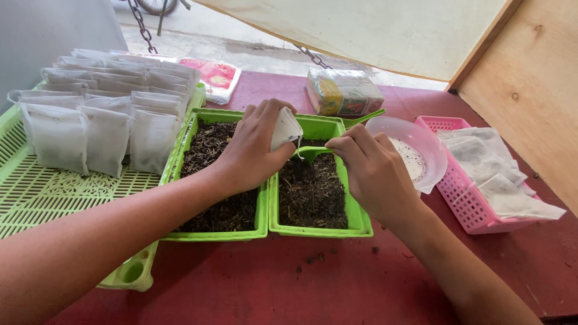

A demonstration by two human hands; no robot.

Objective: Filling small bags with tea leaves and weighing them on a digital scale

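The left hand (253, 150) holds a small white bag (285, 128) above the 2 green tubs; its fingers are curled tight around the bag, with the bag's mouth tipped toward the other hand. The right hand (370, 171) is closed around the handle of a little green scoop (313, 150); the scoop sits low over the right green tub (355, 210), just under the bag. Both tubs are full of dark dry leaves (310, 192); the left green tub (214, 235) is partly hidden by the arm.

Things could go wrong here. The bag's mouth looks small and floppy; if it folds shut, I think the leaves will slide off the scoop and miss it. If the scoop tips too soon, the bits may fall back in the tub, or onto the red table (271, 283), where a few crumbs (313, 259) already lie. If the left hand squeezes too hard, the thin bag may crush or tear. A thin string hangs from the bag near the scoop; it might get caught.

A clear bowl (421, 147) sits just beside the right hand, leaning on a pink basket (463, 207) of flat empty bags; a bump from the elbow could knock it. Many filled white bags (102, 129) stand in rows on a green tray (36, 186), well apart on the left.
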